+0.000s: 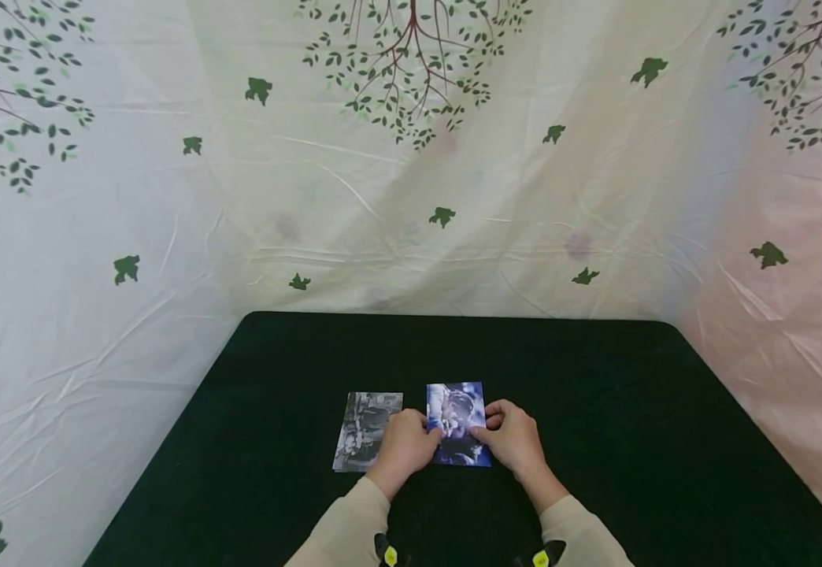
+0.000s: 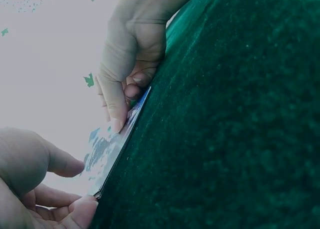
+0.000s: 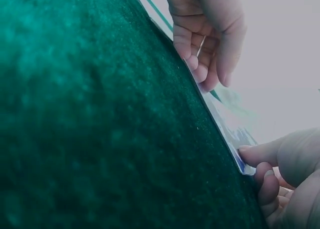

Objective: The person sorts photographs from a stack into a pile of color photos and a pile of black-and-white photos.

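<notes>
A blue and white picture card [image 1: 458,417] lies on the dark green cloth between the two hands. My right hand [image 1: 515,437] pinches its right edge, with the thumb on the printed face and curled fingers at the side. My left hand [image 1: 407,442] holds the opposite edge, its thumb by the face and its fingertips at the rim, as the left wrist view shows. A black-and-white picture card [image 1: 363,433] lies flat just left, partly covered by the left hand. Whether either is a single card or a small stack, I cannot tell.
A table under dark green cloth [image 1: 276,378] spreads around the cards, with rounded far corners. Behind it and along both sides hangs a pale curtain [image 1: 354,197] printed with leafy branches and green birds.
</notes>
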`<state>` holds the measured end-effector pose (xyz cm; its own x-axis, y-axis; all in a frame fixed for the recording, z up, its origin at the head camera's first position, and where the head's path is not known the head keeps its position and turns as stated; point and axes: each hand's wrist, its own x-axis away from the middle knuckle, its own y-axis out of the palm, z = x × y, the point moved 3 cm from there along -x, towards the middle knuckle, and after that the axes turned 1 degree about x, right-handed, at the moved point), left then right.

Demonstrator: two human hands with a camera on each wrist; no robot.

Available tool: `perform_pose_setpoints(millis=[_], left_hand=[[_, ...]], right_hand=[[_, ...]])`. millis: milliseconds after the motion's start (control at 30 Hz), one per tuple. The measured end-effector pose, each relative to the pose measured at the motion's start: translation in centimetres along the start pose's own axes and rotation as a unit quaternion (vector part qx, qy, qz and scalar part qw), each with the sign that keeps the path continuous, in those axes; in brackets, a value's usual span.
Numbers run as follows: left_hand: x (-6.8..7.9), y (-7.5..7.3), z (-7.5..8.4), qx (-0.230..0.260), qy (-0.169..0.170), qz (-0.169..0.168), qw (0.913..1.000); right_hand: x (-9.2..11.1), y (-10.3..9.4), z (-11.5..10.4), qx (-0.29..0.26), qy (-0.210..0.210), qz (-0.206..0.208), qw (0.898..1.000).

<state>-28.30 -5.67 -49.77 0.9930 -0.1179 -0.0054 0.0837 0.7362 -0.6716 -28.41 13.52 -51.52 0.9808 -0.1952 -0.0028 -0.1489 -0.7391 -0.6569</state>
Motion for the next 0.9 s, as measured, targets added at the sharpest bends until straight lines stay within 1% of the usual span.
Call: perform_pose_setpoints(millis=[100, 200, 300, 467, 533, 633, 767, 900], left_hand=[[0.0, 0.0, -0.1, -0.002, 0.002, 0.004, 1.0000], [0.0, -0.1, -0.1, -0.007, 0.001, 0.009, 0.9999], [0.0, -0.2, 0.0, -0.006, -0.003, 0.011, 0.9999], [-0.2, -0.3, 0.0, 0.004, -0.019, 0.001, 0.9998], [-0.2, -0.4, 0.0, 0.006, -0.021, 0.001, 0.9998], [-0.3, -0.5, 0.0, 0.012, -0.020, 0.005, 0.9997], [-0.4, -0.7, -0.1, 0.023, -0.008, 0.019, 0.9995], [-0.4, -0.7, -0.1, 0.029, 0.013, 0.039, 0.9988]], right_hand=[[0.0, 0.1, 0.1, -0.021, 0.008, -0.007, 1.000], [-0.1, 0.1, 0.3, -0.056, 0.024, -0.020, 0.998], [-0.3, 0.0, 0.5, -0.096, 0.043, -0.036, 0.994], [-0.6, -0.1, 0.9, -0.136, 0.083, -0.063, 0.985], [-0.7, -0.2, 1.0, -0.143, 0.093, -0.070, 0.983], [-0.6, -0.4, 1.0, -0.158, 0.096, -0.076, 0.980], [-0.6, -0.8, 0.9, -0.176, 0.091, -0.084, 0.976], [-0.7, -1.0, 0.9, -0.195, 0.098, -0.096, 0.971]])
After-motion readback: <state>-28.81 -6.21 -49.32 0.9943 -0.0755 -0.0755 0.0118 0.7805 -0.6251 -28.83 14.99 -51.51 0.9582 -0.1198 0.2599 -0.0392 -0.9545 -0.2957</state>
